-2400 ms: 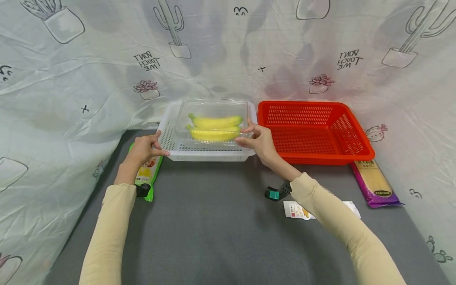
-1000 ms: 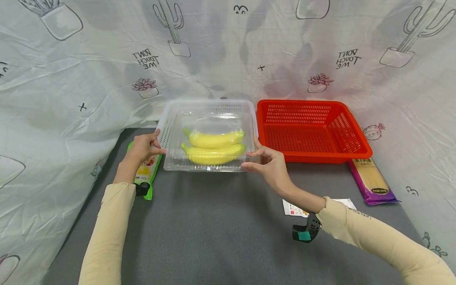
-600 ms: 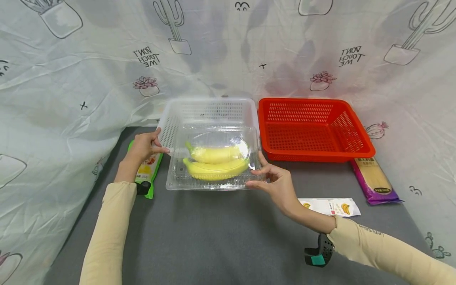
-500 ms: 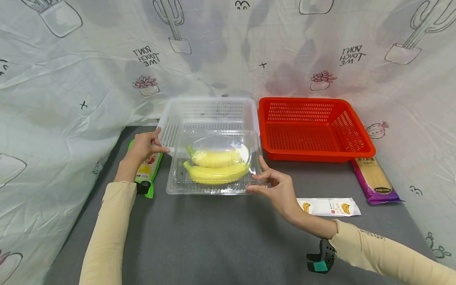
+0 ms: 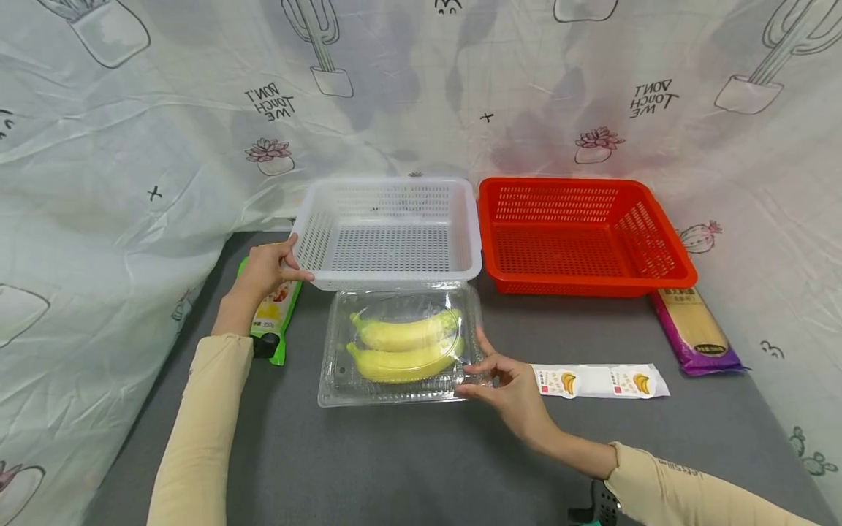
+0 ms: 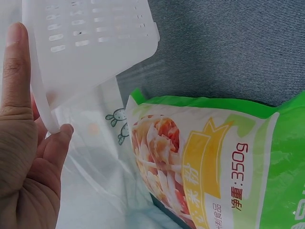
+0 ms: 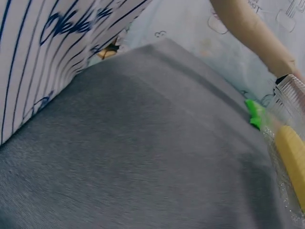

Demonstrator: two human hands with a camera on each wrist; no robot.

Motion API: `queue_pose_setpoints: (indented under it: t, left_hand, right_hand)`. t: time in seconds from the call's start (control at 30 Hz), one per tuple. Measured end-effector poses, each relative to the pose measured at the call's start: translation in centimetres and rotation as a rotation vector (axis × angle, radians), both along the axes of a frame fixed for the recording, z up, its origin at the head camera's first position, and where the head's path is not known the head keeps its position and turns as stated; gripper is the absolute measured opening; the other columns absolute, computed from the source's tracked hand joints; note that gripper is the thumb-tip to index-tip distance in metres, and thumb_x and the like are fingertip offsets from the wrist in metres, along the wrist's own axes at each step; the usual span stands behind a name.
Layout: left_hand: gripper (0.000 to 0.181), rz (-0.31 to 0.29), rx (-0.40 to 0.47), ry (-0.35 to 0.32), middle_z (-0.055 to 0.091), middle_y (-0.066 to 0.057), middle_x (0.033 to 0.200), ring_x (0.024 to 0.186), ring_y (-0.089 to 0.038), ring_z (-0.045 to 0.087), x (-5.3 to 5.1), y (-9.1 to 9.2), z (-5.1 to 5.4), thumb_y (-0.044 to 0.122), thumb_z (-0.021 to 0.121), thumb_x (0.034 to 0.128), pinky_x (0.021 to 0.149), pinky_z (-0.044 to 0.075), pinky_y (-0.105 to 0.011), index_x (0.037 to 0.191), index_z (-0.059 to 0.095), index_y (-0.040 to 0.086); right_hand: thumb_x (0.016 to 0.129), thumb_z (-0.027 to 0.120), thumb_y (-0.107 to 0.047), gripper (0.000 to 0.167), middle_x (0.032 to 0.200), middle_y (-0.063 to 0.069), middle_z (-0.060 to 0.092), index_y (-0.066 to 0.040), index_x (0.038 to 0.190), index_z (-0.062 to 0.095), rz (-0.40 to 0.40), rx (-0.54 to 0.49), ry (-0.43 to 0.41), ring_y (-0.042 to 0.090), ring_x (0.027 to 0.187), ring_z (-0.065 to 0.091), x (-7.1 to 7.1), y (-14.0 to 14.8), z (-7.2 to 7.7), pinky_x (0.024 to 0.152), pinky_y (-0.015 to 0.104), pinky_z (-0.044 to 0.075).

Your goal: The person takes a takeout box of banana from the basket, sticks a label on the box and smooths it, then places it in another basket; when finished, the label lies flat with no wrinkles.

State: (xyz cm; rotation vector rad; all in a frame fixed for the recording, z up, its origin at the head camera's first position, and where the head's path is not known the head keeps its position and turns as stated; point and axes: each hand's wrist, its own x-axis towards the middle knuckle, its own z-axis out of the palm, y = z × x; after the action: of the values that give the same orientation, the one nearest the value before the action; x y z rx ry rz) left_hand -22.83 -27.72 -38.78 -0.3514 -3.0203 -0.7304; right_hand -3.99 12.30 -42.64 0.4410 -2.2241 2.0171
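We've clear box (image 5: 388,399) ctr frame, its R edge pinched by R hand (image 5: 511,391); L hand (image 5: 264,272) pinches white basket (image 5: 401,279) rim.

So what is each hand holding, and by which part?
The left hand grips the white perforated plastic basket by its rim near the front-left corner; the right hand holds the clear rectangular plastic box by its right edge.
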Motion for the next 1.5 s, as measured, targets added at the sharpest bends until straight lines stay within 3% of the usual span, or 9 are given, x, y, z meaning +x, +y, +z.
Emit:
queue_pose_setpoints:
  t: [0.17, 0.37, 0.83, 1.07, 1.13, 1.23, 1.37, 1.47, 1.5]
  left_hand:
    - [0.033, 0.0, 0.012, -0.008, 0.033, -0.019, 0.148, 0.043, -0.019, 0.032, 0.0, 0.0, 0.0, 0.026, 0.081, 0.0757, 0.053, 0.033, -0.033, 0.068, 0.056, 0.006]
    - [0.033, 0.003, 0.021, -0.011, 0.034, -0.018, 0.148, 0.041, -0.018, 0.03, -0.1, -0.1, -0.1, 0.026, 0.081, 0.0757, 0.057, 0.034, -0.035, 0.068, 0.056, 0.006]
    - [0.033, 0.017, 0.025, -0.019, 0.034, -0.016, 0.149, 0.041, -0.016, 0.028, -0.2, 0.1, 0.0, 0.029, 0.081, 0.0738, 0.048, 0.03, -0.03, 0.068, 0.057, 0.007]
    - [0.033, -0.019, -0.015, -0.101, 0.027, -0.021, 0.151, 0.051, -0.028, 0.042, 0.0, 0.3, 0.9, 0.027, 0.078, 0.0797, 0.061, 0.038, -0.036, 0.076, 0.053, 0.005]
    - [0.033, -0.02, -0.024, -0.126, 0.026, -0.022, 0.152, 0.068, -0.037, 0.05, 0.2, 0.5, 1.3, 0.026, 0.077, 0.0812, 0.069, 0.041, -0.042, 0.08, 0.054, 0.003]
    - [0.032, -0.028, -0.025, -0.118, 0.03, -0.025, 0.15, 0.102, -0.046, 0.049, 0.7, 0.8, 1.7, 0.024, 0.076, 0.083, 0.087, 0.04, -0.05, 0.093, 0.061, -0.002]
    - [0.036, -0.042, 0.036, -0.062, 0.037, -0.022, 0.148, 0.08, -0.039, 0.06, 1.8, 1.3, 2.0, 0.02, 0.073, 0.0862, 0.074, 0.048, -0.046, 0.113, 0.065, -0.002]
    - [0.04, -0.044, 0.162, -0.017, 0.039, -0.016, 0.148, 0.086, -0.034, 0.065, 3.2, 1.9, 2.0, 0.019, 0.071, 0.0884, 0.077, 0.052, -0.041, 0.122, 0.063, 0.0]
    - [0.04, -0.048, 0.231, -0.003, 0.041, -0.015, 0.148, 0.1, -0.032, 0.063, 3.7, 2.3, 2.0, 0.018, 0.07, 0.0888, 0.085, 0.051, -0.04, 0.124, 0.062, 0.001]
  right_hand:
    - [0.066, 0.081, 0.008, 0.024, 0.141, 0.024, 0.041, 0.009, 0.086, 0.069, -0.012, -0.008, 0.033, 0.008, 0.114, 0.057, 0.5, -0.8, -2.2, 0.055, 0.022, 0.037]
    - [0.063, 0.08, 0.015, 0.024, 0.138, 0.029, 0.042, 0.011, 0.083, 0.069, -0.061, -0.017, 0.051, 0.002, 0.069, 0.053, 0.1, -2.1, -3.4, 0.051, 0.024, 0.037]
    - [0.065, 0.082, 0.01, 0.023, 0.137, 0.03, 0.043, 0.008, 0.085, 0.07, -0.072, -0.003, -0.009, 0.008, 0.059, 0.047, -0.9, -5.1, -1.6, 0.054, 0.02, 0.04]
    - [0.065, 0.083, 0.007, 0.025, 0.137, 0.027, 0.046, 0.005, 0.087, 0.072, -0.104, 0.028, -0.009, 0.021, 0.058, 0.05, -1.1, -5.9, -1.9, 0.054, 0.031, 0.042]
    - [0.065, 0.084, 0.005, 0.027, 0.138, 0.024, 0.048, 0.004, 0.088, 0.072, -0.122, 0.055, -0.011, 0.029, 0.062, 0.052, -1.1, -5.9, -2.5, 0.057, 0.036, 0.044]
    - [0.066, 0.086, 0.0, 0.028, 0.14, 0.018, 0.049, 0.0, 0.091, 0.072, -0.128, 0.1, -0.037, 0.035, 0.092, 0.062, -1.2, -5.8, -3.2, 0.067, 0.038, 0.05]
    - [0.071, 0.084, -0.005, 0.032, 0.146, 0.012, 0.044, -0.002, 0.101, 0.072, -0.05, 0.068, -0.139, 0.032, 0.134, 0.039, -1.1, -5.2, -2.7, 0.095, 0.044, 0.046]
    - [0.076, 0.081, -0.005, 0.04, 0.15, 0.008, 0.039, -0.002, 0.114, 0.068, 0.028, -0.006, -0.219, 0.027, 0.139, 0.032, -1.0, -4.4, -2.1, 0.103, 0.052, 0.036]
    - [0.077, 0.08, -0.005, 0.044, 0.15, 0.007, 0.038, -0.002, 0.118, 0.066, 0.047, -0.026, -0.231, 0.025, 0.14, 0.031, -1.0, -4.0, -2.0, 0.104, 0.051, 0.034]
